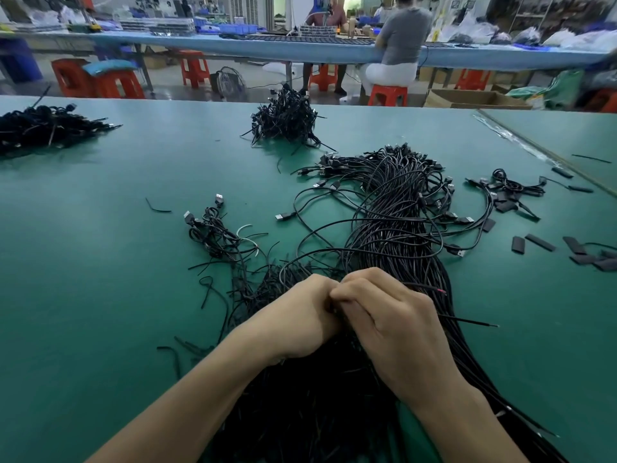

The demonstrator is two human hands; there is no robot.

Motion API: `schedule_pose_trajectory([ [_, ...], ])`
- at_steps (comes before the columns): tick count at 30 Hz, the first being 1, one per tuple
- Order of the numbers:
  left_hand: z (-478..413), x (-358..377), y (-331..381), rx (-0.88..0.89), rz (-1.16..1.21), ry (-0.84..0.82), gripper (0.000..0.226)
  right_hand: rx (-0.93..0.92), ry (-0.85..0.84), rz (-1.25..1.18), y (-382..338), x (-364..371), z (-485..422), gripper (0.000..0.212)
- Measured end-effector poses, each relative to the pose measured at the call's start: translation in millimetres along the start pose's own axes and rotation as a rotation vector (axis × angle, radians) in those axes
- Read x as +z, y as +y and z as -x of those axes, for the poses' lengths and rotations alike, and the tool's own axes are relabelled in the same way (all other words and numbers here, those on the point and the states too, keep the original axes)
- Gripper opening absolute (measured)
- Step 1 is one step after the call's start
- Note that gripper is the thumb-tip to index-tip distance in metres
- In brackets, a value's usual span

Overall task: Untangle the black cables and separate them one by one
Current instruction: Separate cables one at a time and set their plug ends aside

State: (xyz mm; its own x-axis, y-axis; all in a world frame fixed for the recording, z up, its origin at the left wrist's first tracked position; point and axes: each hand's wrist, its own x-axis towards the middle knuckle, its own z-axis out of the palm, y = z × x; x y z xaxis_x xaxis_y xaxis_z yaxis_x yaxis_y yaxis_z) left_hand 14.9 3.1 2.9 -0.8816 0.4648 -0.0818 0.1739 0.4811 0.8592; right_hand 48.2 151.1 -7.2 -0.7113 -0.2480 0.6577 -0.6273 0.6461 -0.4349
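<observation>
Head view of the green table (100, 228), as I see it from my station. The left hand (297, 319) and right hand (394, 319) meet at 6 o'clock with knuckles touching. Both have their fingers curled tight onto strands of the black cable bundle (400, 212). I cannot see the pinch point itself, which is hidden between the 2 fists.

The bundle runs from under the forearms toward 1 o'clock, where its USB plugs (329, 160) fan out. Loose loops spread from it toward 10 o'clock. A bare-ended strand (474, 320) sticks out at 3 o'clock of the right hand.

A small tangle (217, 235) lies at 10 o'clock of the hands, apart from the bundle, with a white wire (243, 227) just beside it. A second small tangle (510, 188) lies at 2 o'clock, with flat black sleeve pieces (537, 242) near it.

A heap of short black pieces (287, 118) sits at 12 o'clock. Another dark heap (43, 125) sits at 10 o'clock by the far-left edge. Beyond the table, a person (400, 38) sits on a red stool (389, 95).
</observation>
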Motion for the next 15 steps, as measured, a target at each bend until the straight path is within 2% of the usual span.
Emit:
schedule_pose_trajectory([
  [4,-2.0,1.6,-2.8,-0.053,-0.012,-0.006,0.018,-0.011,-0.025,0.013,1.9,1.6,0.6,0.015],
  [9,-5.0,7.1,-8.5,-0.016,-0.046,0.059,0.034,-0.047,0.030,0.095,3.0,7.9,4.5,0.020],
  [15,-7.7,12.2,-8.6,-0.047,0.017,0.131,0.028,0.004,0.134,0.139,6.1,17.9,8.1,0.015],
])
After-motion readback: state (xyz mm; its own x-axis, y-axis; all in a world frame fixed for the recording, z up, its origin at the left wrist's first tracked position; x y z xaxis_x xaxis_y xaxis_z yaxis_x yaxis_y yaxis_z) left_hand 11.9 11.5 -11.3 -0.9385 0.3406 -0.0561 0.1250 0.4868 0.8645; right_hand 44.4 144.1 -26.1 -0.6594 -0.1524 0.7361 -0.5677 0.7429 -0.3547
